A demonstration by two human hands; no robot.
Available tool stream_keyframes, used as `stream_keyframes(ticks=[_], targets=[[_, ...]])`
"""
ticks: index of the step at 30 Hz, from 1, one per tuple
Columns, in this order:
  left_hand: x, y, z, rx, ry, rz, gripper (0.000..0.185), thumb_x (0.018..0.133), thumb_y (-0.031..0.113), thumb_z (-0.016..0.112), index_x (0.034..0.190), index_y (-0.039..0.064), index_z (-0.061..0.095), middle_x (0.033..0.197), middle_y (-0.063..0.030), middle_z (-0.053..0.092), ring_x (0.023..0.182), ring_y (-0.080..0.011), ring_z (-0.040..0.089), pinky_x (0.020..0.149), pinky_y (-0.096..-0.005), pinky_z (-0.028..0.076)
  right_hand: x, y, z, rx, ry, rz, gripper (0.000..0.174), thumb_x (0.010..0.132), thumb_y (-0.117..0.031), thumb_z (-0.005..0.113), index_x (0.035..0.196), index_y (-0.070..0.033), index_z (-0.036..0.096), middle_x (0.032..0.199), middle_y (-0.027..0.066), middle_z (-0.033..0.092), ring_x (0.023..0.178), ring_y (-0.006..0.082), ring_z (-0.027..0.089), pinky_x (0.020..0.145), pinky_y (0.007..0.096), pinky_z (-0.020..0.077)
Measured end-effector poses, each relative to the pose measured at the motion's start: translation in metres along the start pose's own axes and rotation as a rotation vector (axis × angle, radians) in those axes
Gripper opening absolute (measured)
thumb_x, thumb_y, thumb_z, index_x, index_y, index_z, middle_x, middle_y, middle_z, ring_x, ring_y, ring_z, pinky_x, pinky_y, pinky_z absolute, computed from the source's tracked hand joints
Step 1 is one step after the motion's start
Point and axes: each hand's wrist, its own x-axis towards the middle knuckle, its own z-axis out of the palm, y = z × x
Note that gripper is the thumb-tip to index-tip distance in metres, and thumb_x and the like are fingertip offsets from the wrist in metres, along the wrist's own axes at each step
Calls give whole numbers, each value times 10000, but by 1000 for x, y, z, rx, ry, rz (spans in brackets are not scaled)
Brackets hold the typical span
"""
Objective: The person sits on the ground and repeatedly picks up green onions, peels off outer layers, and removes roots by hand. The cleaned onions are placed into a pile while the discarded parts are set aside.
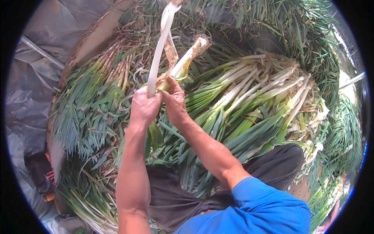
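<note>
My left hand (142,107) is closed around a large green onion with a clean white stalk (159,54), which points up and away from me. Close beside it, my right hand (176,103) pinches the lower part of a second stalk (190,57), soil-stained and with roots at its tip. Between the two stalks hangs a brownish strip of outer skin (171,51); where it joins is hidden by the fingers. Below my hands, green leaves hang toward my lap. A heap of green onions (242,84) with white stalks and rooty ends lies right of my hands.
Thinner, unpeeled onions (90,84) lie at the left. More green leaves (233,14) are piled along the far side and right. Peeled scraps (309,122) gather by my knee (283,161). Dark plastic sheeting (26,87) covers the ground at left, with a pole (42,52) on it.
</note>
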Motion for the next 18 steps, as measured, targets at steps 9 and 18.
stream_keyframes(ticks=[9,18], targets=[[-12,-32,-23,115,-35,-52,309,1019,236,720,1214,-4,718,938,-25,717,832,-115,611,768,-328,508,21,-32,16,-614,120,-14,504,1099,-117,590,1579,8,503,1294,99,691,1122,144,650,1022,280,521],[-31,-1,-53,392,118,-20,307,898,183,757,1152,12,739,988,-249,773,947,-438,757,856,-517,566,233,-204,-116,-1213,144,-293,733,973,-289,733,1587,27,489,1390,191,670,1197,231,671,1015,352,537]])
